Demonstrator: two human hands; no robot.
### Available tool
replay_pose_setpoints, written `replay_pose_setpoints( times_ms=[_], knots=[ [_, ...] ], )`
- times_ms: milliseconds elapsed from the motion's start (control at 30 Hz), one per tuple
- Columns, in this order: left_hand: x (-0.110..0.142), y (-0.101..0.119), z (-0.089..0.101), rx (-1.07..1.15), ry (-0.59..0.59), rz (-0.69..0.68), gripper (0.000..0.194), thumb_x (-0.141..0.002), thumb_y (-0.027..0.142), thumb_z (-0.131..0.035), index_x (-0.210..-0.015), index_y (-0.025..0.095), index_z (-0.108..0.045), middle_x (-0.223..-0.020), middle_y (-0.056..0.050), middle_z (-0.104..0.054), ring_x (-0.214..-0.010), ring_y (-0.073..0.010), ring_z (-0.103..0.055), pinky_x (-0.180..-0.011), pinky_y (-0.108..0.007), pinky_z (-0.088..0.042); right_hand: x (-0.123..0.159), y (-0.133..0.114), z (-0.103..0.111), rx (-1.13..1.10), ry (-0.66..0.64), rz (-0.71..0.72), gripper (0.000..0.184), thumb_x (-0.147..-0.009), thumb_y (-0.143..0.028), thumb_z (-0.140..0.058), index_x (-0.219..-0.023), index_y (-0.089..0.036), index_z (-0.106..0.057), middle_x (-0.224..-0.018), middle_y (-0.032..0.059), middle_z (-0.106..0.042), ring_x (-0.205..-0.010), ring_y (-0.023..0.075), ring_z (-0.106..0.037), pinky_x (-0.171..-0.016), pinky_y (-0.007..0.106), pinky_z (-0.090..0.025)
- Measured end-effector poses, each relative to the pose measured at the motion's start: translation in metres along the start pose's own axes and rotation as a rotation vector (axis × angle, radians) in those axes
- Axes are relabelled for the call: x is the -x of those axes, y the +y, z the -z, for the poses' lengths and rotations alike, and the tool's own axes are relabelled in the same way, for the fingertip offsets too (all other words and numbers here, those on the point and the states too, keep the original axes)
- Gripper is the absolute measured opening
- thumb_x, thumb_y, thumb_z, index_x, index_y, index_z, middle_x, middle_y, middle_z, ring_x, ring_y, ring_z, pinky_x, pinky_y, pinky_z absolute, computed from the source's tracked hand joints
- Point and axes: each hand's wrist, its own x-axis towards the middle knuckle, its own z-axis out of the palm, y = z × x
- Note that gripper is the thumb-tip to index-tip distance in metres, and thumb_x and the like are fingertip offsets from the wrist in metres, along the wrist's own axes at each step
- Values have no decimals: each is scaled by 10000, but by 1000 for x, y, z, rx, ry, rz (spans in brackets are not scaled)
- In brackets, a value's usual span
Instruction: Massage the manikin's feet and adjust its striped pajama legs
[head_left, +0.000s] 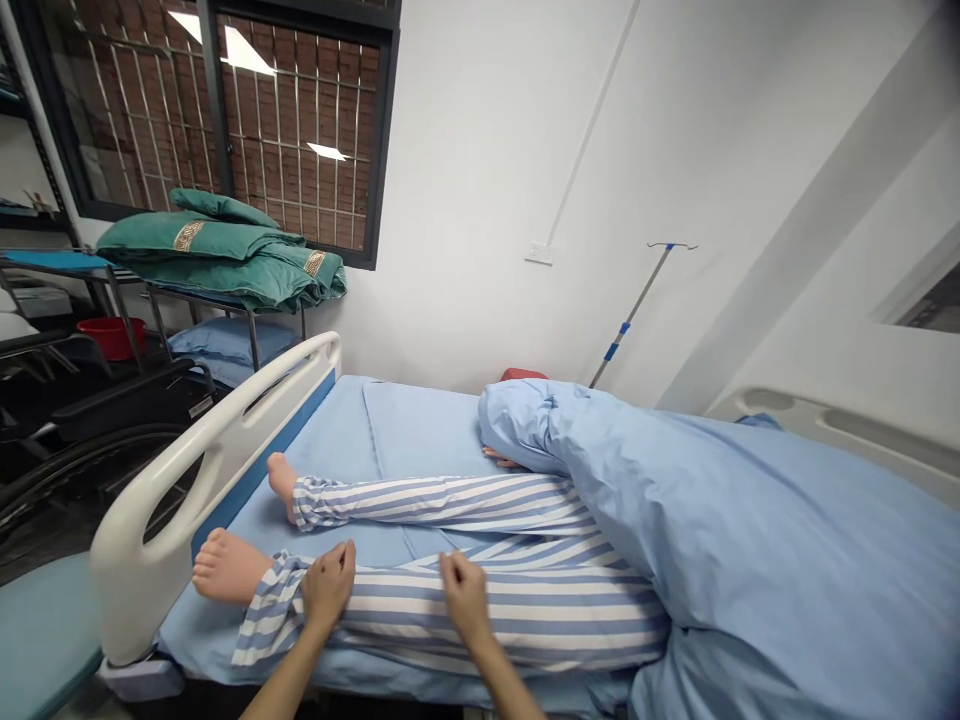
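Observation:
A figure in blue-and-white striped trousers point(465, 500) lies on a hospital bed point(390, 425), bare feet point(225, 565) toward the white footboard point(187, 470). A light blue blanket point(712, 510) covers its upper body. My left hand point(328, 585) rests on the near trouser leg close to the ankle, fingers curled onto the cloth. My right hand point(465, 595) lies on the same leg nearer the knee, fingers bent and pressing the fabric.
Folded green bedding point(217, 250) sits on a metal rack point(150, 290) under a barred window. A wheelchair point(90, 440) stands left of the bed. An IV pole point(637, 310) leans by the white wall. A white side rail point(832, 430) runs along the far right.

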Motion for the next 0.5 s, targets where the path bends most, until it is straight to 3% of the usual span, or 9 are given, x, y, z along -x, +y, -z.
replay_pose_setpoints(
  times_ms=[100,200,333,433,500],
  knots=[
    [1,-4,0,-2,-18,-23,382,-915,410,-322,-870,225,-653,-907,-80,-702,-858,-233,-609,-662,-283,-314,9,-50,-78,-114,-97,68,418,-877,-395,-393,-523,-196,-293,-473,-54,-293,-476,88,-302,-505,252,-208],
    [1,-10,1,1,-58,-63,352,-912,375,-336,-902,222,-653,-904,-77,-697,-872,-233,-607,-674,-283,-334,15,-61,-120,-181,-148,30,405,-851,-356,-440,-513,-189,-292,-463,-65,-267,-469,78,-274,-490,245,-187],
    [-9,0,1,185,-34,-100,297,-872,351,-384,-831,210,-642,-845,-64,-676,-794,-204,-585,-660,-269,-348,14,-46,-136,-260,-139,-74,385,-812,-373,-465,-509,-190,-311,-467,-57,-299,-490,86,-291,-496,239,-203],
    [-16,30,-2,575,43,-82,374,-841,434,-364,-606,192,-525,-613,-33,-575,-621,-166,-509,-610,-260,-356,6,-45,-133,-494,-115,-180,407,-837,-471,-379,-539,-195,-367,-504,-30,-379,-516,106,-330,-507,237,-277],
    [-14,48,-8,826,97,2,430,-811,529,-349,-540,205,-432,-529,-11,-499,-566,-156,-456,-578,-263,-359,-2,-49,-125,-608,-86,-226,421,-840,-502,-345,-555,-197,-398,-514,-16,-412,-513,116,-347,-500,244,-306]
  ],
)
